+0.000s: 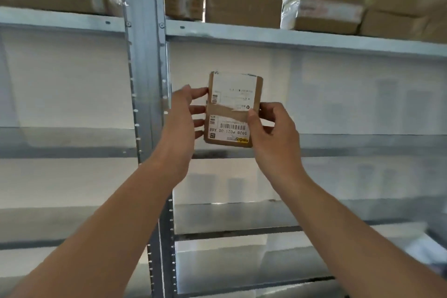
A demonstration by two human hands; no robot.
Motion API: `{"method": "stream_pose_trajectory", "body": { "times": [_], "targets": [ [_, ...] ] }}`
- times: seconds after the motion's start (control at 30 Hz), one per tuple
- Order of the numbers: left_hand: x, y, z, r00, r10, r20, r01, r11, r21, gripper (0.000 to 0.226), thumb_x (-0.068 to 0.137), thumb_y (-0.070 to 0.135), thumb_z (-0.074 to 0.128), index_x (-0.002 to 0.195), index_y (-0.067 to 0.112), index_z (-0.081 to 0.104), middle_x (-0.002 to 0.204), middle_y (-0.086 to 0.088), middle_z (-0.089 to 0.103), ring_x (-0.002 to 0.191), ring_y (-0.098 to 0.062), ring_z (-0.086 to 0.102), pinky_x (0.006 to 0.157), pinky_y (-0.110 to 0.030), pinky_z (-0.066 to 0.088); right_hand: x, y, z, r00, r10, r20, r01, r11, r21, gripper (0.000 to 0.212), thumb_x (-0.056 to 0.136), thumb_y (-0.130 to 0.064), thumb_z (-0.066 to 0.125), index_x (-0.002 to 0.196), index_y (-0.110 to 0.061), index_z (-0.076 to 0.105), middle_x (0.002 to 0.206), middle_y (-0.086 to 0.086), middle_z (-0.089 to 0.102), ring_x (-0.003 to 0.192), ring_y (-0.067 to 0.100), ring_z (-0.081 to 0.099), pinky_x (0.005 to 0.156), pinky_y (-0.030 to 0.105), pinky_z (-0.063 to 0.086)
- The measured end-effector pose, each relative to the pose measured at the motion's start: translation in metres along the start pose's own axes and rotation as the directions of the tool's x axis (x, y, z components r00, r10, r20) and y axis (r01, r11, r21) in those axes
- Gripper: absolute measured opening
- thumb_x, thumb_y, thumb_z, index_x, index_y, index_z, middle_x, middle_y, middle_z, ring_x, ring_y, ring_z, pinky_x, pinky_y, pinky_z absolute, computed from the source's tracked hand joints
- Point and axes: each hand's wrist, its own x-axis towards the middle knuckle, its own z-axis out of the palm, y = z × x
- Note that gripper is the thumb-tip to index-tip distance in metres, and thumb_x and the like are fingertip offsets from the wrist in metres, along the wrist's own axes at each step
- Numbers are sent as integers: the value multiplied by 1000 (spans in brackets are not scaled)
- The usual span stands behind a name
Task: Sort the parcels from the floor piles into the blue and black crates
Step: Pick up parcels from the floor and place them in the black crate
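Note:
I hold a small brown cardboard parcel (233, 109) up in front of me with both hands, at about the middle of the view. Its white shipping label with barcodes faces me and reads upside down. My left hand (185, 116) grips the parcel's left edge, fingers behind it and thumb near the top. My right hand (271, 128) grips the lower right corner, thumb lying over the label. No blue or black crate and no floor pile is in view.
A grey metal shelving rack (145, 55) fills the view behind the parcel, its upright post just left of my left hand. Several brown cardboard boxes (244, 8) stand on the top shelf. The lower shelves (338, 143) show bare metal.

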Motion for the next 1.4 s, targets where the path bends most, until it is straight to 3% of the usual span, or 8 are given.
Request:
{"method": "stream_pose_trajectory", "body": {
  "times": [0.3,0.4,0.63,0.87,1.03,1.17,1.4],
  "targets": [
    [-8,21,73,956,12,294,9,998,-68,55,107,54,18,120,34,68,114,-1,70,106,-20,66,106,-47,48,4,-28,-82,977,-49,-206,12,984,-175,19,109,-40,59,124,-29,57,123,-17,67,102,4,72,71,8,57],
    [-24,21,107,929,14,371,24,995,-100,55,107,52,19,124,32,67,113,0,70,105,-19,66,105,-45,49,-1,-31,-122,961,-53,-272,-11,974,-228,20,108,-39,59,125,-29,57,126,-14,67,101,3,71,72,8,58],
    [-67,6,194,844,-18,536,99,987,-123,55,107,53,18,125,33,66,117,-2,69,109,-21,65,106,-46,49,-26,-23,-218,912,-52,-407,-84,947,-310,16,110,-35,59,124,-28,57,114,-23,65,91,-7,69,66,5,53],
    [-98,-17,264,693,-56,719,178,979,-96,55,107,55,20,120,32,68,116,-5,71,108,-23,67,100,-43,52,-61,-7,-283,796,-59,-603,-218,901,-376,15,110,-35,59,124,-30,59,121,-20,68,104,3,71,76,12,60],
    [-111,-42,296,541,-67,839,221,973,-65,54,107,52,21,120,29,68,112,-5,73,104,-21,69,99,-42,52,-88,7,-299,655,-71,-752,-329,870,-368,18,110,-30,59,127,-27,60,116,-22,67,102,0,70,77,9,56],
    [-114,-65,311,427,-84,900,277,960,-41,54,106,53,23,117,27,70,109,-7,75,104,-22,70,99,-43,53,-105,22,-296,592,-56,-804,-411,837,-361,18,111,-32,57,130,-30,55,119,-23,64,103,-6,65,75,5,53],
    [-138,-84,328,312,-131,941,340,940,18,51,105,51,27,120,24,67,109,-7,75,98,-20,71,86,-36,54,-126,32,-307,511,-37,-859,-492,807,-327,25,112,-30,55,138,-30,54,115,-29,62,99,-14,64,71,5,53]
  ]
}}
